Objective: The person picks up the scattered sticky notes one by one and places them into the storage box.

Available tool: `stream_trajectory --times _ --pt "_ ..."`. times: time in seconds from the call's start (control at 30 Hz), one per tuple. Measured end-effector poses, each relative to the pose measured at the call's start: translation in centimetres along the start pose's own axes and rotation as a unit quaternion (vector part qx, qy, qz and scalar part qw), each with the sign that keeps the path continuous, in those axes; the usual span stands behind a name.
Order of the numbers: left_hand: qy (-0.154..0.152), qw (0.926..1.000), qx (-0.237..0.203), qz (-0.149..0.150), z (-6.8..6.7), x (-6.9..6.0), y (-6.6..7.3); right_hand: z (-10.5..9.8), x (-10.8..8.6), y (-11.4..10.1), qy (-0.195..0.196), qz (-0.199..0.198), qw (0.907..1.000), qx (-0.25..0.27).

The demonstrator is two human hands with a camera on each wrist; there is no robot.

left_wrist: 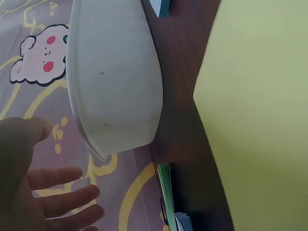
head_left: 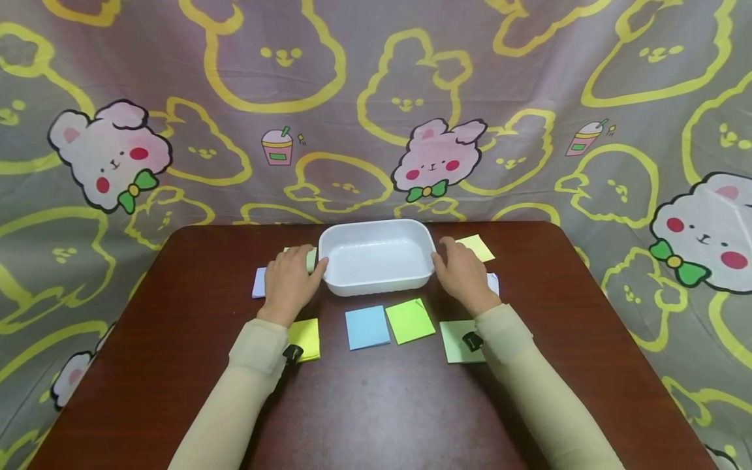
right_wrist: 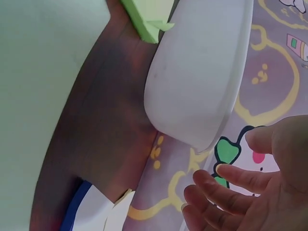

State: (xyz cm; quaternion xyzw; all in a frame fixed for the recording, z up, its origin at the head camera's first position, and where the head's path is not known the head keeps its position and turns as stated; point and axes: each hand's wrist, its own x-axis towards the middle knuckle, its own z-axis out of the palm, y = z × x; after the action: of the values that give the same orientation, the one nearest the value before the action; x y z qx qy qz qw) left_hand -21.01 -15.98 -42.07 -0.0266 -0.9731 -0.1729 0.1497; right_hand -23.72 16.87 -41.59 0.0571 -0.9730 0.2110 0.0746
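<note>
A white rectangular basin (head_left: 376,285) stands on the brown table with its hollow side up. My left hand (head_left: 290,281) is at its left end and my right hand (head_left: 467,274) at its right end. Both wrist views show the fingers spread, with gaps to the basin's wall (left_wrist: 115,72); neither hand grips it. In front of the basin lie a blue sticky-note pad (head_left: 367,328) and a lime green pad (head_left: 410,321). Beneath my left wrist is a yellow pad (head_left: 308,338), and beneath my right wrist a pale green pad (head_left: 458,343).
Left of the basin, a lavender pad (head_left: 258,283) and a light green pad (head_left: 311,260) are partly covered by my left hand. Right of it lie a pale yellow pad (head_left: 477,248) and a whitish pad (head_left: 493,283). A patterned curtain (head_left: 352,130) hangs behind the table.
</note>
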Motion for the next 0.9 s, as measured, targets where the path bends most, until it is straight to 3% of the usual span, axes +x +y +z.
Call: stream_trajectory --times 0.17,0.43,0.9 --pt "0.002 1.0 0.003 -0.005 0.0 0.7 0.0 0.1 0.6 0.4 0.001 0.002 1.0 0.006" --pt "-0.043 0.9984 0.025 -0.025 -0.1 1.7 0.2 0.0 1.7 0.5 0.001 -0.008 1.0 0.005" --pt "-0.054 0.9963 0.066 -0.004 1.1 2.7 0.1 0.4 3.2 0.3 -0.054 0.015 0.9983 -0.014"
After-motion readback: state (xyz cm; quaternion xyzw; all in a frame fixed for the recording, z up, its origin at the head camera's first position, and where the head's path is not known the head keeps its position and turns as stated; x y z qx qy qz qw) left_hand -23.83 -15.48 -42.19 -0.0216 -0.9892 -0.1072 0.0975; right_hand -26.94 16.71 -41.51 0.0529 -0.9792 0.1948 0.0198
